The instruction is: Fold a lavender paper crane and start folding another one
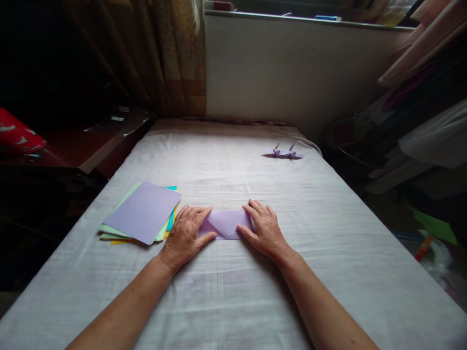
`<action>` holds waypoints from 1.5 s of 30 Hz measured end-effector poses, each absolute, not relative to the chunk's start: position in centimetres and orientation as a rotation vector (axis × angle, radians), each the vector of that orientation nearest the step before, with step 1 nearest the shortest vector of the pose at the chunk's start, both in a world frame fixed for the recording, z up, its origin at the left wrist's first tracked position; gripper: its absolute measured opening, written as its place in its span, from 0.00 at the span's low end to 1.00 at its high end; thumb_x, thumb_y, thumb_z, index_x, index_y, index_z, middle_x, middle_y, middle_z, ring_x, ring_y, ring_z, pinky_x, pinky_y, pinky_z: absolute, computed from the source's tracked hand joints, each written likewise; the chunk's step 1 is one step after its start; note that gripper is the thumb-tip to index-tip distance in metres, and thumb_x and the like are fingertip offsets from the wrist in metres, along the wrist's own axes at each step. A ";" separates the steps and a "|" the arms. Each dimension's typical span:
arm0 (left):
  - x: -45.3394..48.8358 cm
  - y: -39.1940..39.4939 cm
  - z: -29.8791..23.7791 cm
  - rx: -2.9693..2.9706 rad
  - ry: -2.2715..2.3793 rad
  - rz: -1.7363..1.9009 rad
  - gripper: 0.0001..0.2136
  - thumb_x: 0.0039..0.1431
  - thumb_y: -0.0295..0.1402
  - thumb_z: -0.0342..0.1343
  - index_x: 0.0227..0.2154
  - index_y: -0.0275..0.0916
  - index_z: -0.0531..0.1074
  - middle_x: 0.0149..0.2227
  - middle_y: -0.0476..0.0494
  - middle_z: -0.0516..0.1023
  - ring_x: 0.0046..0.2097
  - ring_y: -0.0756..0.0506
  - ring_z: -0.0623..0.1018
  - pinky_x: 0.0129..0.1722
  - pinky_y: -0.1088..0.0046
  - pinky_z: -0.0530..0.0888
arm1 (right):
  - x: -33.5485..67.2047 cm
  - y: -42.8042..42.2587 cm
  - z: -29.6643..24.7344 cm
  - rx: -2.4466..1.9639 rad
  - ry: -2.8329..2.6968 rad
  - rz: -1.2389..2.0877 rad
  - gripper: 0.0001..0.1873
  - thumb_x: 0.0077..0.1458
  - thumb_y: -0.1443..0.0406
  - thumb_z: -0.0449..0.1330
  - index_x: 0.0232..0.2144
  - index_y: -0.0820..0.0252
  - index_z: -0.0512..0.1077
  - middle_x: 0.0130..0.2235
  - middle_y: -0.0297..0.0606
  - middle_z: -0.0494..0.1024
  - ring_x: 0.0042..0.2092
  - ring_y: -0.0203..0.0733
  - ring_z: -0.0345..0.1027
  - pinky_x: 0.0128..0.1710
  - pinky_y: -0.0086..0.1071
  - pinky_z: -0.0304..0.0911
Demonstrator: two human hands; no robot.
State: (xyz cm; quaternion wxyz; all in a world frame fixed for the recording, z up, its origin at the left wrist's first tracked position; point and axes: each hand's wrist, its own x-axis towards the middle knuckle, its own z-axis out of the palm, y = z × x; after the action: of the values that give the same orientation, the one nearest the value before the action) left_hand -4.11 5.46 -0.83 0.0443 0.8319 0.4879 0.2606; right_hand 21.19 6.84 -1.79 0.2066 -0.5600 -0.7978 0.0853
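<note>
A folded lilac paper rectangle (226, 224) lies flat on the white cloth in front of me. My left hand (185, 236) rests palm down on its left end, fingers stretched out and pointing right. My right hand (263, 228) lies flat on its right end, fingers spread and pressing the paper down. Neither hand grips the paper; both only press on it. A finished lilac paper crane (286, 152) sits far off toward the back right of the cloth.
A stack of coloured sheets (143, 213), lilac on top with green, yellow and turquoise beneath, lies just left of my left hand. The white-covered table (328, 233) drops off at both sides. A dark side table stands at left, clutter at right.
</note>
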 end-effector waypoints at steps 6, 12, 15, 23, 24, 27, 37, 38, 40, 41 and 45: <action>-4.2 5.3 -0.6 2.540 1.434 0.915 0.22 0.60 0.36 0.58 0.57 0.44 0.64 0.47 0.42 0.75 0.50 0.39 0.73 0.56 0.53 0.67 | 21.5 6.7 -2.1 -1.433 -2.119 0.227 0.20 0.56 0.58 0.59 0.49 0.59 0.70 0.61 0.52 0.67 0.64 0.55 0.57 0.62 0.55 0.49; -3.9 5.1 -0.2 2.607 1.358 1.164 0.16 0.63 0.32 0.56 0.54 0.44 0.67 0.42 0.44 0.76 0.45 0.43 0.76 0.54 0.58 0.71 | 21.4 6.3 -0.4 -1.208 -1.965 0.256 0.04 0.57 0.63 0.57 0.33 0.54 0.72 0.53 0.44 0.77 0.59 0.50 0.66 0.59 0.49 0.57; -3.8 4.8 0.5 2.619 1.300 1.327 0.12 0.63 0.28 0.56 0.48 0.45 0.70 0.37 0.48 0.77 0.40 0.47 0.77 0.51 0.64 0.74 | 21.3 5.8 0.8 -1.127 -1.940 0.206 0.05 0.58 0.65 0.56 0.30 0.53 0.71 0.49 0.43 0.79 0.56 0.48 0.69 0.57 0.46 0.61; -4.5 4.3 1.3 2.672 1.255 1.362 0.08 0.62 0.25 0.55 0.39 0.46 0.73 0.34 0.50 0.79 0.41 0.49 0.78 0.53 0.63 0.74 | 21.8 5.1 2.1 -1.092 -2.069 0.158 0.06 0.57 0.66 0.56 0.29 0.52 0.71 0.49 0.41 0.79 0.56 0.48 0.69 0.56 0.46 0.62; -4.5 4.5 1.2 2.680 1.246 1.331 0.07 0.62 0.25 0.54 0.38 0.45 0.73 0.37 0.49 0.79 0.44 0.48 0.78 0.54 0.62 0.73 | 21.9 5.2 1.9 -1.074 -2.108 0.158 0.05 0.55 0.67 0.56 0.29 0.53 0.71 0.50 0.41 0.79 0.57 0.48 0.68 0.57 0.46 0.61; -4.5 4.7 0.8 2.678 1.212 1.119 0.07 0.62 0.24 0.51 0.37 0.42 0.71 0.48 0.44 0.79 0.55 0.44 0.74 0.58 0.57 0.70 | 22.1 5.4 1.4 -1.049 -2.247 0.203 0.05 0.52 0.68 0.56 0.30 0.53 0.71 0.54 0.40 0.76 0.59 0.48 0.65 0.59 0.47 0.58; -4.8 4.7 0.4 2.511 1.265 0.618 0.03 0.58 0.31 0.54 0.35 0.42 0.69 0.58 0.40 0.73 0.64 0.36 0.66 0.63 0.42 0.56 | 22.7 6.2 -0.3 -1.174 -2.427 0.356 0.27 0.42 0.72 0.55 0.47 0.56 0.73 0.60 0.45 0.69 0.63 0.52 0.59 0.63 0.55 0.48; -4.8 4.8 0.4 2.509 1.267 0.591 0.03 0.59 0.33 0.55 0.35 0.42 0.69 0.58 0.39 0.73 0.63 0.36 0.66 0.63 0.41 0.55 | 22.9 6.3 -0.4 -1.176 -2.440 0.367 0.28 0.41 0.73 0.55 0.47 0.56 0.73 0.59 0.45 0.70 0.63 0.51 0.60 0.63 0.56 0.48; -4.8 4.8 0.5 2.512 1.276 0.551 0.06 0.59 0.36 0.56 0.36 0.41 0.70 0.58 0.39 0.72 0.63 0.35 0.66 0.63 0.39 0.54 | 23.0 6.4 -0.5 -1.170 -2.458 0.388 0.28 0.41 0.74 0.54 0.47 0.55 0.74 0.57 0.44 0.73 0.61 0.51 0.62 0.63 0.56 0.47; -4.8 4.8 0.5 2.520 1.282 0.540 0.07 0.59 0.38 0.57 0.37 0.41 0.70 0.58 0.39 0.72 0.63 0.34 0.66 0.63 0.38 0.54 | 23.1 6.4 -0.6 -1.168 -2.463 0.396 0.29 0.41 0.74 0.54 0.47 0.55 0.74 0.57 0.43 0.73 0.61 0.51 0.62 0.63 0.56 0.47; -4.3 4.4 0.6 2.608 1.287 0.529 0.14 0.58 0.40 0.59 0.46 0.43 0.73 0.59 0.39 0.72 0.63 0.32 0.65 0.63 0.36 0.50 | 23.0 6.3 -0.6 -1.182 -2.484 0.397 0.29 0.42 0.75 0.55 0.48 0.53 0.75 0.57 0.42 0.73 0.61 0.51 0.62 0.63 0.55 0.47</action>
State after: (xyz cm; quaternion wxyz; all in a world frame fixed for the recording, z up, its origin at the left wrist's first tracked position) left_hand -4.31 4.37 0.58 0.0926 0.8785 0.4336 0.1780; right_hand 22.96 6.28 -0.58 0.1802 -0.4185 -0.8790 0.1404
